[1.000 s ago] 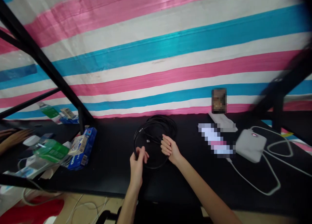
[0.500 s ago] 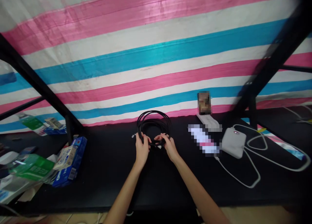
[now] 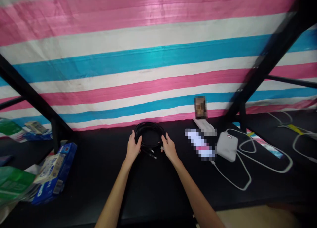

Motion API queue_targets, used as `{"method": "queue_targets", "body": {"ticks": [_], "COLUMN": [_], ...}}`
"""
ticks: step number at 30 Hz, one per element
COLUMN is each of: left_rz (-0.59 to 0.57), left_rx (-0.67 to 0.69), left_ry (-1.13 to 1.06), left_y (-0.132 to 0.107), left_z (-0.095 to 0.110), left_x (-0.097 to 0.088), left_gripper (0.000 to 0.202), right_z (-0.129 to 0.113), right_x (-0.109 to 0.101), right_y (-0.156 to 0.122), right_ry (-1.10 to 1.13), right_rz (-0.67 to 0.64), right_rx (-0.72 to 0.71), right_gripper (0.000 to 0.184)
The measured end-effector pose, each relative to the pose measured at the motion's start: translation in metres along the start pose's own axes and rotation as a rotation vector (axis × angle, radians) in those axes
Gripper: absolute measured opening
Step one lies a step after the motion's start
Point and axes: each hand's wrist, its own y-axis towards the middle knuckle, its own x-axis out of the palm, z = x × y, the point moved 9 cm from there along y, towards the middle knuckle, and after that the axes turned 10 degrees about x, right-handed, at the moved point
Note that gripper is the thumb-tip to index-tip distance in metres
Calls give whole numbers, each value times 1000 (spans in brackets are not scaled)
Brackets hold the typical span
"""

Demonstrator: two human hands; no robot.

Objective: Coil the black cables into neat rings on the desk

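Note:
A coil of black cable (image 3: 151, 146) lies in a ring on the black table, close to the striped sheet. Its plug ends (image 3: 153, 155) stick out toward me at the front of the ring. At the coil's left side is my left hand (image 3: 133, 147), thumb and fingers apart. My right hand (image 3: 169, 147) flanks the opposite side, its thumb and fingers also spread. Both hands are at the cable's outer edge; some fingertips are hidden, so I cannot tell how firmly they touch it.
To the right lie a blurred-out phone (image 3: 200, 143), a white power bank (image 3: 227, 146) and a looping white cable (image 3: 247, 178). A blue box (image 3: 55, 181) and a green package (image 3: 16, 183) are on the left. Black frame bars (image 3: 257, 72) slant up on both sides.
The cable coil, held up in both hands before, now lies flatter on the table. My hands have moved apart to its sides and their fingers have opened. The view has shifted slightly right.

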Motion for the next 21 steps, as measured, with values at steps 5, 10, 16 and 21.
{"method": "queue_targets", "body": {"ticks": [5, 10, 16, 21], "left_rz": [-101, -99, -23, 30], "left_rx": [53, 111, 118, 102], "left_ry": [129, 291, 403, 407], "left_y": [1, 2, 4, 5], "left_z": [-1, 2, 2, -5], "left_x": [2, -1, -11, -16], "left_gripper": [68, 64, 57, 54], "right_z": [-14, -20, -22, -9], "right_x": [-1, -3, -14, -18], "right_y": [-5, -7, -5, 2], "right_ry": [-215, -409, -510, -290], "right_rz": [26, 106, 239, 171], "right_rx": [-86, -177, -200, -125], "right_gripper": [55, 48, 40, 51]}}
